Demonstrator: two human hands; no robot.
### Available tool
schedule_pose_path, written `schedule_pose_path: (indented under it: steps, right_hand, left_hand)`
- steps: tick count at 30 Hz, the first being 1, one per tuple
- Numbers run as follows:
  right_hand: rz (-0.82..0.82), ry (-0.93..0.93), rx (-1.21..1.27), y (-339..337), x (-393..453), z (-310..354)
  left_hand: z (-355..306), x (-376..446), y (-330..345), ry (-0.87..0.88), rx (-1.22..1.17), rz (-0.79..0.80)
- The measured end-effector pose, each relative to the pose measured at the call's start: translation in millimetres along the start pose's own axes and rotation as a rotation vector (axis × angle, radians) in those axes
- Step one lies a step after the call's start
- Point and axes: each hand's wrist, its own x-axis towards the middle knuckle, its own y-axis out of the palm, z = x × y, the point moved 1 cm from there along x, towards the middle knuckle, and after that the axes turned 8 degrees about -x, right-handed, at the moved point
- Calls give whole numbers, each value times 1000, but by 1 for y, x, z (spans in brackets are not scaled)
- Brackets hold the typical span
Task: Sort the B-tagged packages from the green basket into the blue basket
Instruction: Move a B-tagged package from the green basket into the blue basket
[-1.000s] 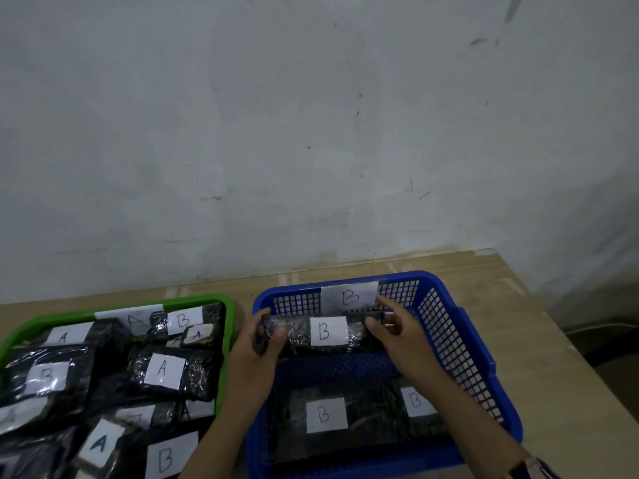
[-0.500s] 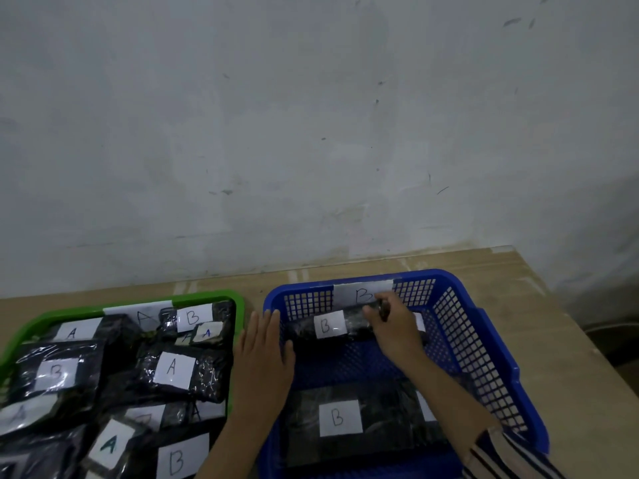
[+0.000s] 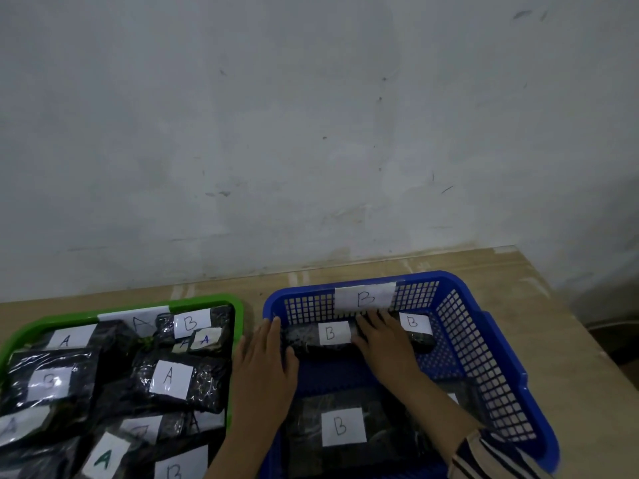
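Observation:
The blue basket (image 3: 484,344) stands at the right with a white B label on its far wall. A black B-tagged package (image 3: 321,337) lies along its far end. My right hand (image 3: 383,344) rests flat on that package, fingers spread, not gripping it. My left hand (image 3: 266,371) lies open and flat over the blue basket's left rim, holding nothing. Another B-tagged package (image 3: 342,426) sits at the basket's near end. The green basket (image 3: 207,300) at the left holds several black packages tagged A or B, among them a B package (image 3: 192,323) at its far right.
Both baskets stand on a light wooden table (image 3: 553,340) pushed against a grey-white wall. The table's right edge runs close beside the blue basket. A striped sleeve (image 3: 494,458) covers my right forearm.
Both hands held the B package over the blue basket; it now lies at the basket's far end. My left hand let go and moved to the left rim. My right hand flattened on top.

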Motion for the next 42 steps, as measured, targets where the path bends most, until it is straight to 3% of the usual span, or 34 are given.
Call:
schedule_pose_path:
  steps: [5,9,12,17,22,26,30,35,40,42]
  right_hand:
    - [-65,142,35,-25,-16,-17]
    - [-79,222,97,-29,-33,-44]
    - [-177,238,134,-44,-45,-62]
    - [-238,329,152,-60,-58,-94]
    - [-37,384,304,-59,-58,-113]
    - [-2,346,447,-57,-58,-122]
    - [-81,269,533,-52,-63,-129]
    - [-236,252,438,-41,-63,-126]
    - [-229,271,338,-40,-64,-124]
    - [-221,270,332,-44,-64,-122]
  left_hand:
    - [3,0,1,10,-2,34]
    - [-10,3,0,103,178,82]
    - [-45,4,9,151,-49,115]
    - [-100,16,54,64,-402,332]
    - [-131,39,96,41,-400,508]
    - [-144,51,116,14,-400,501]
    - [-159,51,126,11,-464,427]
    - [-168,43,132,-45,-520,361]
    - [-171,40,119,-23,-462,466]
    - [-165,40,103,14,-465,440]
